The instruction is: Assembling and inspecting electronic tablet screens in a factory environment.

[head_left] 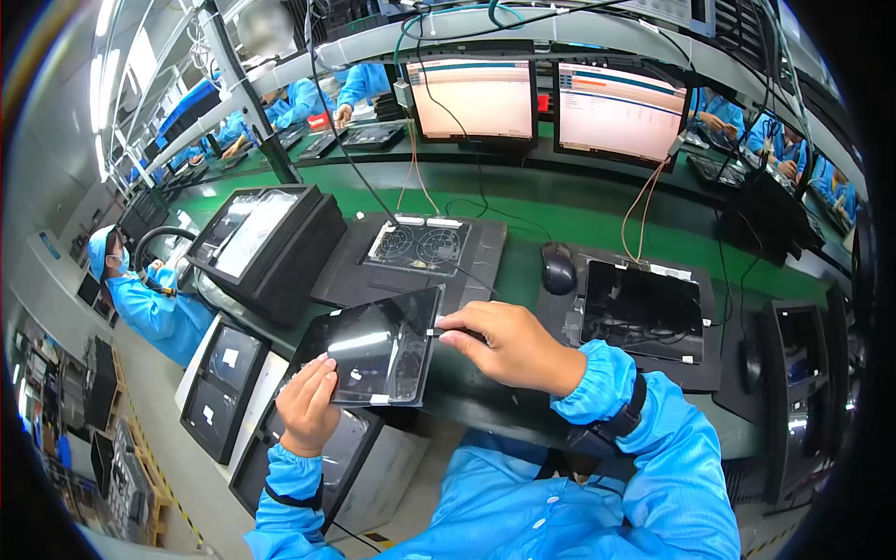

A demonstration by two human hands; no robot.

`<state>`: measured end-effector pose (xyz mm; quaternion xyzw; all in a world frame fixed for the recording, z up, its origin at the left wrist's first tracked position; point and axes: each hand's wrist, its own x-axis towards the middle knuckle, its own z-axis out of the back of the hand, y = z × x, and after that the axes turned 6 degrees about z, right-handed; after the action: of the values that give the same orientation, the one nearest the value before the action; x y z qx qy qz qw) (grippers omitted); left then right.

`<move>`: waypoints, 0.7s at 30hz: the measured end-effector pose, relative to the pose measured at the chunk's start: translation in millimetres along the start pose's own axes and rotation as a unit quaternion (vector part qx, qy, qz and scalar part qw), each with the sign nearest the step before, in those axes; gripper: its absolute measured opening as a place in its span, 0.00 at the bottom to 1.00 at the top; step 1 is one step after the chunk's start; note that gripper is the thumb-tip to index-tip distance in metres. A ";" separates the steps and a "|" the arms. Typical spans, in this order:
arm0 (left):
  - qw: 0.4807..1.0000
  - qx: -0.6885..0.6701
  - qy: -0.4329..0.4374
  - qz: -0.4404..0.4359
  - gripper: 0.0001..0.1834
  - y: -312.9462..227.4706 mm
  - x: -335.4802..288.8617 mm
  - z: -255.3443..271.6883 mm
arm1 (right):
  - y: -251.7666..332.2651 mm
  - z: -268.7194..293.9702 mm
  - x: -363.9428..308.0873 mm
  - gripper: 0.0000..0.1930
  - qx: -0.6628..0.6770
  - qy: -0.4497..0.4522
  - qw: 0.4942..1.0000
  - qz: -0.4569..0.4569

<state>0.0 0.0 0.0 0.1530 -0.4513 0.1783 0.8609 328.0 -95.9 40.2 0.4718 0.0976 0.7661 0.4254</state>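
the left hand (310,406) grasps the dark tablet (378,345) by its left side while the right hand (511,343) pinches a small plug (436,332) at its right edge.

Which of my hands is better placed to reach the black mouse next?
Probably your right hand: it's at the tablet's right edge, nearer the black mouse. Your left hand holds the tablet's lower left, farther away.

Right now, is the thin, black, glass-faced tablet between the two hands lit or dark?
Dark: the black tablet between the left hand and right hand shows reflections on its glass, but no visible display image.
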 end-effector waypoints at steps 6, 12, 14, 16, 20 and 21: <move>1.000 -0.010 0.009 0.011 0.15 -4.9 0.4 0.1 | -3.7 -3.2 -4.0 0.10 0.002 -0.016 1.000 0.003; 1.000 -0.008 0.007 0.007 0.15 -3.7 2.0 -5.9 | -9.6 -2.7 -3.1 0.10 -0.001 -0.011 1.000 -0.006; 1.000 -0.007 0.012 0.004 0.16 -2.8 1.3 -6.8 | -11.7 -4.1 -4.6 0.10 0.004 -0.016 1.000 -0.006; 1.000 -0.010 0.012 0.008 0.17 -1.5 -1.0 -9.6 | -14.1 -3.4 -5.4 0.10 0.002 -0.010 1.000 -0.011; 1.000 -0.005 0.023 0.014 0.19 0.1 -2.9 -8.0 | -16.2 -5.0 -7.4 0.10 0.006 0.003 1.000 -0.027; 1.000 -0.006 0.023 0.013 0.19 0.3 -2.5 -7.6 | -17.1 -5.0 -7.6 0.10 0.005 0.002 1.000 -0.028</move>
<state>4.1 3.1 -6.2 0.1380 -0.4342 0.1903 0.8696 335.0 -89.7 23.3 0.4696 0.1155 0.7544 0.4439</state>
